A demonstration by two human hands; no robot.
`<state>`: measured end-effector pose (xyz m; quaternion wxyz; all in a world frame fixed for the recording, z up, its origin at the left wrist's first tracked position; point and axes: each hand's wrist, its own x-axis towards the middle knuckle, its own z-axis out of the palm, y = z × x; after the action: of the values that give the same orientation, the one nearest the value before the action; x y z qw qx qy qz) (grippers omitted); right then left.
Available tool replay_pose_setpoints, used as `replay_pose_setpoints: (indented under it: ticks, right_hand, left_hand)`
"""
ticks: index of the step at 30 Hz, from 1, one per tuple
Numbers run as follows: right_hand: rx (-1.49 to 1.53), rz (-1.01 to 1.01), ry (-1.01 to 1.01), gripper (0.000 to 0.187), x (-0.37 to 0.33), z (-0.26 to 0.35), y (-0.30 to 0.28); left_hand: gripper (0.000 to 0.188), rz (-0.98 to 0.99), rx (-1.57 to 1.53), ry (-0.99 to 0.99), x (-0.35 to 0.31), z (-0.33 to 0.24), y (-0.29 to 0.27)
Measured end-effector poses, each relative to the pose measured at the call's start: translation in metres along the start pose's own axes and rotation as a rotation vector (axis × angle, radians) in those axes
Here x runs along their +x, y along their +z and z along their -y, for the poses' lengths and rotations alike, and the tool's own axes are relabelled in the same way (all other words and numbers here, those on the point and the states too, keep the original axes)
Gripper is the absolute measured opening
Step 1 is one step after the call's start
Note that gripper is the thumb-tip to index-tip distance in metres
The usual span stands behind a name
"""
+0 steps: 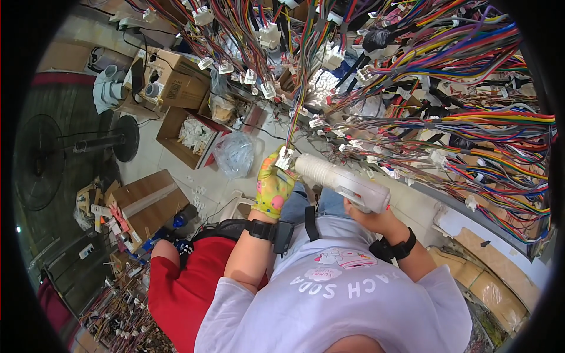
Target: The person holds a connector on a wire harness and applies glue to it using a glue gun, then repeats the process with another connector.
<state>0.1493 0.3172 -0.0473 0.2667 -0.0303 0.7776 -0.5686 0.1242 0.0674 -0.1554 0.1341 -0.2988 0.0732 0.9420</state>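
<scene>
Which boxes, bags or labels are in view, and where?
Open cardboard box, left of centre on the floor: brown, holds white parts.
Closed cardboard box, upper left: brown, round holes in its side.
Taped cardboard box, lower left: brown, flat.
Clear plastic bag, beside the left hand: crumpled.

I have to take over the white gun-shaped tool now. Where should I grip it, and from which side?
Grip the white tool at its rear handle, where the right hand wraps it from below. The ribbed barrel points up-left at the white connector pinched by the gloved left hand, so the front should probably stay free.
</scene>
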Motion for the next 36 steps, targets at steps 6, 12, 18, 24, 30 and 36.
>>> replay_pose_setpoints:
  ticks: [6, 12, 18, 24, 30, 36]
  right_hand:
    - [-0.04, -0.025, -0.054, 0.028, 0.0, -0.001, 0.002]
    - [-0.027, 0.03, 0.007, 0.026, 0.0, -0.001, 0.0]
    - [-0.029, 0.034, -0.006, 0.027, 0.0, -0.003, 0.0]
    - [-0.075, 0.026, 0.009, 0.032, 0.001, 0.003, -0.002]
    - [-0.097, 0.01, -0.058, 0.034, 0.002, 0.002, -0.002]
    - [-0.069, 0.008, -0.049, 0.033, 0.002, 0.001, -0.002]
  left_hand:
    - [0.034, -0.017, 0.017, 0.013, 0.0, 0.0, 0.005]
    - [0.035, -0.014, 0.027, 0.024, 0.001, 0.001, 0.005]
    - [0.035, 0.006, 0.007, 0.032, -0.001, 0.001, 0.007]
    - [0.036, 0.0, -0.033, 0.027, 0.001, 0.002, 0.004]
    - [0.033, 0.112, -0.093, -0.009, 0.004, -0.002, -0.007]
    - [0.036, -0.03, -0.053, 0.03, 0.003, 0.001, 0.005]
